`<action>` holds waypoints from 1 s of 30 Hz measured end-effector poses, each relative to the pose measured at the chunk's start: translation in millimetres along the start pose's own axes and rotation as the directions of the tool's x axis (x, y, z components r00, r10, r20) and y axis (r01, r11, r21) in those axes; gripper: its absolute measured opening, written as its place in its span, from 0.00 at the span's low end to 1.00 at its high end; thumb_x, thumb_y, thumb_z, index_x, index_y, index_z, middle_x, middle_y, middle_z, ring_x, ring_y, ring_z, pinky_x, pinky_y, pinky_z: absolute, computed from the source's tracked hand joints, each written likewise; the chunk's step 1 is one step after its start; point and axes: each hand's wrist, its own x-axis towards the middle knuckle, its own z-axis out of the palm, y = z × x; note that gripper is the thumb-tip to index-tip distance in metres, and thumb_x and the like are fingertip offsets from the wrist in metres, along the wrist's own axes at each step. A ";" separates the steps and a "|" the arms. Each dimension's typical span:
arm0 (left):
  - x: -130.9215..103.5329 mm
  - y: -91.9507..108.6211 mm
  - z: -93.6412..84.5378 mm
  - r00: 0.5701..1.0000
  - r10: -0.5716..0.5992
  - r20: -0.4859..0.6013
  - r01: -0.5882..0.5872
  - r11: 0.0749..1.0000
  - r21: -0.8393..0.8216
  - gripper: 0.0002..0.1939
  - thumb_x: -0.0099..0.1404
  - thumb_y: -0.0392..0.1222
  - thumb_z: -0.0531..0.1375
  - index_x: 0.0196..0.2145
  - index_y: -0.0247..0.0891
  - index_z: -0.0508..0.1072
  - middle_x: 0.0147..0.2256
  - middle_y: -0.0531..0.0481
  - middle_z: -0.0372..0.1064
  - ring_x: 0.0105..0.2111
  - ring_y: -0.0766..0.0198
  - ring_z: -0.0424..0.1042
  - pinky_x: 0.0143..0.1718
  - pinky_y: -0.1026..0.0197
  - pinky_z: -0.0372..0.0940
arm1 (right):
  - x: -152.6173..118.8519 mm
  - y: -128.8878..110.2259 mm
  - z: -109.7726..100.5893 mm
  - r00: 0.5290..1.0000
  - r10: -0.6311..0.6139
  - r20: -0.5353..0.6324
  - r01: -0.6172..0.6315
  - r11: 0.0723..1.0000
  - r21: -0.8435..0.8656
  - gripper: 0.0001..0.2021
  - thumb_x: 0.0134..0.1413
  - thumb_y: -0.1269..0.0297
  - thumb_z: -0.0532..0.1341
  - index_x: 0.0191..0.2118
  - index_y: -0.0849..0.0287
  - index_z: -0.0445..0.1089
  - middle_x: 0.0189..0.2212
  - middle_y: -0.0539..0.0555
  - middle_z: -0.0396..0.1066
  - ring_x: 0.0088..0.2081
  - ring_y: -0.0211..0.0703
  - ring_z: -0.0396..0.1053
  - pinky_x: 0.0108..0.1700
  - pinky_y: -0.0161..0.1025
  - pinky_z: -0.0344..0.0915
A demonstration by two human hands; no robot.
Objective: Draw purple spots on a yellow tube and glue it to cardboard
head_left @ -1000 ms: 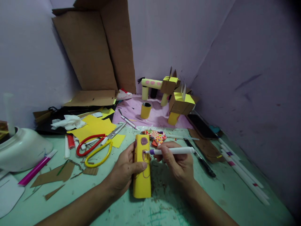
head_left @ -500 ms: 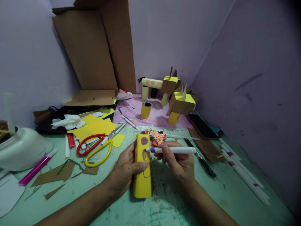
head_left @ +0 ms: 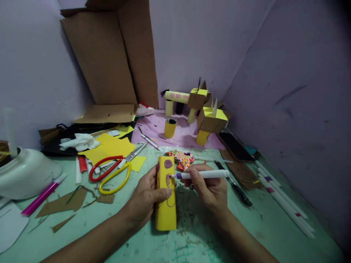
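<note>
My left hand [head_left: 146, 197] is closed around a yellow paper-covered tube [head_left: 166, 217], its thumb lying across the front. Drawn on the tube are a filled purple-brown spot near the top, a partly coloured one below it, and outlined rings around the thumb. Between the fingers of my right hand [head_left: 207, 186] is a white marker [head_left: 205, 174] with a purple collar, held nearly level. Its tip meets the tube at the partly coloured spot. Just behind the tube lies a flower-patterned piece [head_left: 182, 157].
Scissors [head_left: 109, 173] with red and yellow handles lie left, beside yellow paper [head_left: 109, 148] and cardboard scraps [head_left: 64, 202]. Cardboard-headed animal figures [head_left: 212, 120] and a short yellow tube [head_left: 170, 128] stand behind. A utility knife [head_left: 236, 188], a phone [head_left: 236, 146] and several white markers [head_left: 287, 208] are on the right.
The marker tip has shifted slightly within the second spot, where a little more colour shows. My left hand and the tube have stayed in place.
</note>
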 end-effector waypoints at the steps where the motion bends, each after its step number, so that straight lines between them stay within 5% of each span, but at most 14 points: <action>1: 0.1 0.1 0.1 1.000 -0.003 -0.007 0.003 1.000 0.003 0.39 0.44 0.32 0.67 0.55 0.36 0.63 0.47 0.42 0.73 0.48 0.49 0.69 0.45 0.56 0.63 | 0.4 -0.9 0.0 1.000 0.003 -0.005 -0.003 1.000 0.003 0.09 0.60 0.64 0.58 0.30 0.59 0.71 0.20 0.49 0.70 0.20 0.37 0.67 0.22 0.33 0.64; 30: 0.5 -0.3 -1.9 1.000 -0.008 -0.002 0.008 1.000 -0.011 0.39 0.45 0.32 0.67 0.55 0.35 0.61 0.40 0.45 0.73 0.40 0.56 0.70 0.41 0.58 0.64 | 1.6 -3.4 -0.6 1.000 -0.014 -0.017 0.014 1.000 -0.002 0.07 0.58 0.68 0.58 0.30 0.60 0.71 0.18 0.47 0.69 0.19 0.34 0.66 0.21 0.29 0.62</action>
